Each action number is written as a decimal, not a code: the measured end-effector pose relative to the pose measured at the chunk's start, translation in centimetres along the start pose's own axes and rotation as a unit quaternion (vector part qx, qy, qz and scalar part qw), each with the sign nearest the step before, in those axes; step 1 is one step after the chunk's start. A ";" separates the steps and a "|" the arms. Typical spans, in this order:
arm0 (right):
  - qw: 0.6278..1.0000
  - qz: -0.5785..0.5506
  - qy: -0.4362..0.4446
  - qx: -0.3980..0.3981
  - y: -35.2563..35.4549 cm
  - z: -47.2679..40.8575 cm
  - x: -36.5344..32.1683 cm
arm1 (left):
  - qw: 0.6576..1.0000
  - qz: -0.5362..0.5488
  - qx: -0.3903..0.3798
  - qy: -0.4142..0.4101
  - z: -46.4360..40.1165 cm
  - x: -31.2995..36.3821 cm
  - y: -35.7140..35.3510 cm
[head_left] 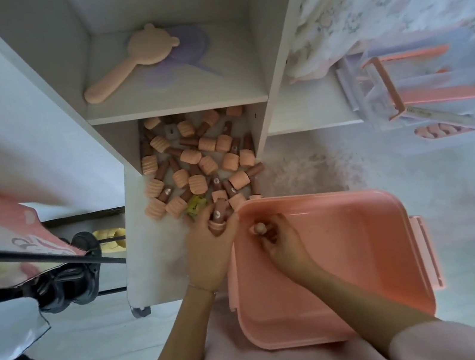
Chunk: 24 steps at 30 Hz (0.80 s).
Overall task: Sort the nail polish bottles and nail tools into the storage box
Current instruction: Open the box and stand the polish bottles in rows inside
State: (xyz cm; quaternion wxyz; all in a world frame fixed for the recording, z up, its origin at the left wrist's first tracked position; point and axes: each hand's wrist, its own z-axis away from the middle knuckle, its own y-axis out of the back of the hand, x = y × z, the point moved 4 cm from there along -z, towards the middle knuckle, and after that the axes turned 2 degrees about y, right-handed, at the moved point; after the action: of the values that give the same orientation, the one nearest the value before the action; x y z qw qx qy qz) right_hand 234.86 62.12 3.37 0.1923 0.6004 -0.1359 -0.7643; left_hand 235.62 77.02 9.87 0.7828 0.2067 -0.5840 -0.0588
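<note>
Several nail polish bottles (pixel 195 161) with peach ribbed bodies and brown caps lie in a heap on the white lower shelf (pixel 143 245). A small yellow item (pixel 195 208) sits at the heap's near edge. My left hand (pixel 209 247) grips a nail polish bottle (pixel 220 218) at the front of the heap, beside the box's left rim. The pink storage box (pixel 350 242) stands open on my lap. My right hand (pixel 278 242) is inside the box near its far left corner, fingers curled round another bottle (pixel 259 229).
A peach bear-shaped hand mirror (pixel 131 59) lies on the upper shelf over a purple object (pixel 192 49). A clear container with pink handles (pixel 403 89) sits at the right. A dark stand and shoes (pixel 67 280) are on the floor at the left.
</note>
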 end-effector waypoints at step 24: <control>0.997 -0.057 -0.046 0.037 -0.3 -0.4 0.2 | 0.994 0.111 -0.012 0.020 -0.1 0.1 0.9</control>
State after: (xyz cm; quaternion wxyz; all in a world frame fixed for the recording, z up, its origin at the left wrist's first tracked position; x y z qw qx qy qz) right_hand 235.13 62.32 2.96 0.1200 0.5781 -0.1381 -0.7952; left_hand 235.57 77.78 10.26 0.7984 0.1319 -0.5869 0.0254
